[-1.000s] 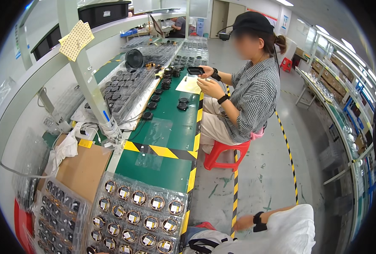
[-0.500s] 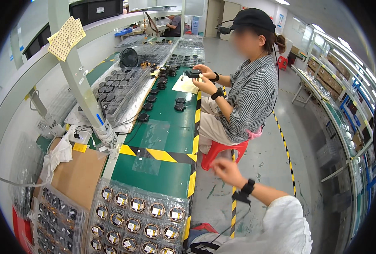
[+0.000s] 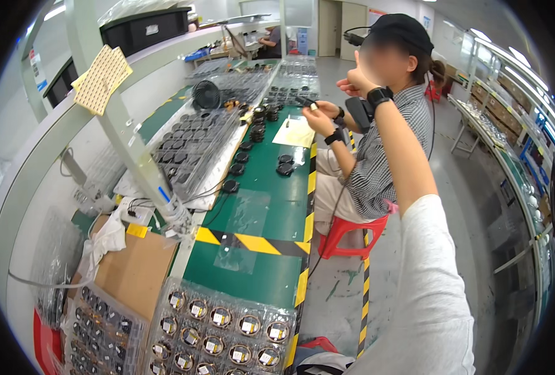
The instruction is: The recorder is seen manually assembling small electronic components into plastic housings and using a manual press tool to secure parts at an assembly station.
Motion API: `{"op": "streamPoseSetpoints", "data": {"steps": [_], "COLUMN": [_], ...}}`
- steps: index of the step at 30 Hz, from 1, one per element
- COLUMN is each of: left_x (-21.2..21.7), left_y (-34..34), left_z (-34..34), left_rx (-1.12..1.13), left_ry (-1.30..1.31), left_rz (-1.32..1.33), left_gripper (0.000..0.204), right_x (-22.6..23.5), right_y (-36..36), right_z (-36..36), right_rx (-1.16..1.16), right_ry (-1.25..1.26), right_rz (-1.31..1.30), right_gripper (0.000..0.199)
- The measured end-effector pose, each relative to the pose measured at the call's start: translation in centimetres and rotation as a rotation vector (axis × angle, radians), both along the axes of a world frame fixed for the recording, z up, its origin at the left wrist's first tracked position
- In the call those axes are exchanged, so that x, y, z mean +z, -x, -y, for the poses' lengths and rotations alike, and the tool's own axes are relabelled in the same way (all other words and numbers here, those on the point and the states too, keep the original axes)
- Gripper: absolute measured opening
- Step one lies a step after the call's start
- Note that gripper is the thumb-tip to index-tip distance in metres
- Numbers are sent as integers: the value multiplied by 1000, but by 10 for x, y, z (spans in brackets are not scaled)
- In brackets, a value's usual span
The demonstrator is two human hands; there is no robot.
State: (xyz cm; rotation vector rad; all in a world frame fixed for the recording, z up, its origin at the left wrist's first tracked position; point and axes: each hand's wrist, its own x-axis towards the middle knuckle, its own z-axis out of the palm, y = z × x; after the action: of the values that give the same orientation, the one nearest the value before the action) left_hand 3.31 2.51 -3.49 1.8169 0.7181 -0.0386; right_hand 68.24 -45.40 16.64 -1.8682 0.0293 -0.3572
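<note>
My right hand (image 3: 361, 80) is raised in mid-air with the arm stretched forward. Its index finger points up, other fingers reach to the left, and nothing is held. A black strap (image 3: 379, 95) with a small box circles my wrist. From this viewpoint the hand overlaps a seated co-worker (image 3: 386, 159) in a checked shirt and black cap. That person holds a small dark device (image 3: 306, 101) in both hands, over a yellowish sheet (image 3: 293, 132) on the bench. My left hand is out of the picture.
Clear trays of round parts (image 3: 217, 317) lie at the near end of the green bench (image 3: 271, 215). Black round parts (image 3: 230, 186), a small fan (image 3: 207, 94) and stacked trays (image 3: 193, 140) stand farther along. A metal post (image 3: 124, 134) rises left; a red stool (image 3: 352, 234) supports the co-worker.
My right hand has risen from beside the stool to the height of the co-worker's head, its index finger now upright. The whole view has shifted slightly.
</note>
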Motion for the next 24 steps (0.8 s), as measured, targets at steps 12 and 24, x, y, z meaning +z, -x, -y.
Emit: {"op": "streamPoseSetpoints", "data": {"steps": [12, 24], "left_x": [5, 8], "left_y": [-2, -5], "left_z": [5, 6], "left_rx": [-67, -37], "left_ry": [-108, -55], "left_rz": [-27, -6], "left_gripper": [19, 21], "right_x": [-159, -283], "right_y": [133, 288], "right_z": [-83, -154], "right_rx": [865, 443], "right_ry": [436, 527], "right_rz": [218, 352], "right_gripper": [20, 27]}}
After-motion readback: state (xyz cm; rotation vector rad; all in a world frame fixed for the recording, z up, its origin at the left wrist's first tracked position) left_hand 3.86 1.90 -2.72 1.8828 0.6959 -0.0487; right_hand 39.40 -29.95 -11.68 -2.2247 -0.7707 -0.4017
